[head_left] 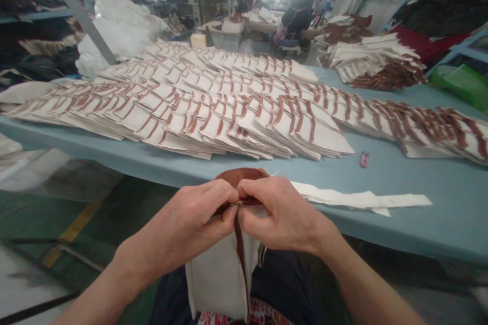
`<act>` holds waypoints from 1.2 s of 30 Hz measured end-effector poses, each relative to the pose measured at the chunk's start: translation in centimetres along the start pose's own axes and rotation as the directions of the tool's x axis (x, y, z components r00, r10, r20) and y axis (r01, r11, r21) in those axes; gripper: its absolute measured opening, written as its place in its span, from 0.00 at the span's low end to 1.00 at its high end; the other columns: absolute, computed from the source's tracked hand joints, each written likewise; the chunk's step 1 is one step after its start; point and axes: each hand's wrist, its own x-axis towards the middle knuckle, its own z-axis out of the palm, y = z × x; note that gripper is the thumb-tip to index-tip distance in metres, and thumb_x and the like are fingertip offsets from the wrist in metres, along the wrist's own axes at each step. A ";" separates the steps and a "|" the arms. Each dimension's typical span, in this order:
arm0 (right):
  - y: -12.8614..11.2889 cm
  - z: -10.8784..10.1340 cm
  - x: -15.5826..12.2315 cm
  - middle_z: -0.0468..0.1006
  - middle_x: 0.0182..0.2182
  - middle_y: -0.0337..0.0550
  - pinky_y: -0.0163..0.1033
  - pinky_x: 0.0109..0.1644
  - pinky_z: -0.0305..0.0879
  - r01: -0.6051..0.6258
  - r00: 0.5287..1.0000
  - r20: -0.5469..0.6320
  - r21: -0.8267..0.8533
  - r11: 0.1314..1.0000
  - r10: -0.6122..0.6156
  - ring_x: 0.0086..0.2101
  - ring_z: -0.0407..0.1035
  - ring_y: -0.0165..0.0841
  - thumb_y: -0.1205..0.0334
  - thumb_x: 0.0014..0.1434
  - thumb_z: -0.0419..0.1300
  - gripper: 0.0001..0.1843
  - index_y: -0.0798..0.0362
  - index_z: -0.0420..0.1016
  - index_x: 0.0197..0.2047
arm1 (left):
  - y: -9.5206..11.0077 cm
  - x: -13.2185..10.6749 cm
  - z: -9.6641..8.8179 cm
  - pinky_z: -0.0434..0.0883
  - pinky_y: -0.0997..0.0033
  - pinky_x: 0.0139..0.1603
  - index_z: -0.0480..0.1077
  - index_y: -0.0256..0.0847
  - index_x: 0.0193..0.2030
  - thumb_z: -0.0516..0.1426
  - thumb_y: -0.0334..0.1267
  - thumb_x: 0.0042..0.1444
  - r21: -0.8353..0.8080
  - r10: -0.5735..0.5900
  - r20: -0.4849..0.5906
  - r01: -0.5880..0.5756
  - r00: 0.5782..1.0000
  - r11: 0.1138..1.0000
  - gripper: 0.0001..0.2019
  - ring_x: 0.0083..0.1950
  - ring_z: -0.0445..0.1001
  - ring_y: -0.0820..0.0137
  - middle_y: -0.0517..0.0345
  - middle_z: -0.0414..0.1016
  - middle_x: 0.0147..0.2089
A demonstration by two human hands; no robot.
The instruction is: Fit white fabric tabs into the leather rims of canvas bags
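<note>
Blue table (438,213): bears overlapping rows of cream fabric pieces (229,106) with brown straps. Cream bag (221,274), brown-trimmed: hangs over the lap, at the table's near edge. Left hand (190,223) and right hand (282,218): together, both pinching its top seam. Pink clip (364,159): on the table.

Past the left hand (190,223) and right hand (282,218), pinching a cream cloth bag with brown trim (221,274), a bare strip of pale blue table (419,172) lies open. A long white cloth strip (362,198) and small pink object (364,159) interrupt it; overlapping rows of cream, brown-strapped fabric pieces (229,111) fill the far side.
</note>
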 end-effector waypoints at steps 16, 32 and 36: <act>2.4 1.2 -0.6 0.63 0.22 0.31 0.31 0.26 0.50 -0.216 0.976 0.142 0.473 0.854 0.168 0.24 0.54 0.25 0.65 0.50 0.56 0.03 0.53 0.67 0.26 | -0.7 -0.7 0.2 0.72 0.77 0.34 0.70 0.35 0.48 0.49 0.26 0.72 0.108 0.247 0.080 -0.255 0.966 0.961 0.09 0.36 0.77 0.71 0.53 0.76 0.38; 3.3 2.3 -0.3 0.62 0.21 0.31 0.31 0.26 0.48 -0.312 0.947 0.294 0.740 0.596 0.130 0.23 0.51 0.25 0.58 0.49 0.60 0.08 0.54 0.69 0.27 | -1.6 -1.6 0.5 0.72 0.75 0.37 0.67 0.40 0.56 0.50 0.24 0.67 0.218 0.354 0.048 -0.356 0.934 0.909 0.14 0.38 0.78 0.69 0.53 0.79 0.40; 2.3 2.0 -0.4 0.61 0.21 0.31 0.31 0.26 0.48 -0.288 0.953 0.274 0.697 0.657 0.128 0.23 0.52 0.25 0.59 0.50 0.60 0.07 0.53 0.68 0.28 | -0.9 -1.8 0.5 0.67 0.79 0.33 0.67 0.42 0.51 0.52 0.21 0.58 0.037 0.222 -0.050 -0.221 0.974 0.975 0.17 0.32 0.74 0.74 0.61 0.76 0.35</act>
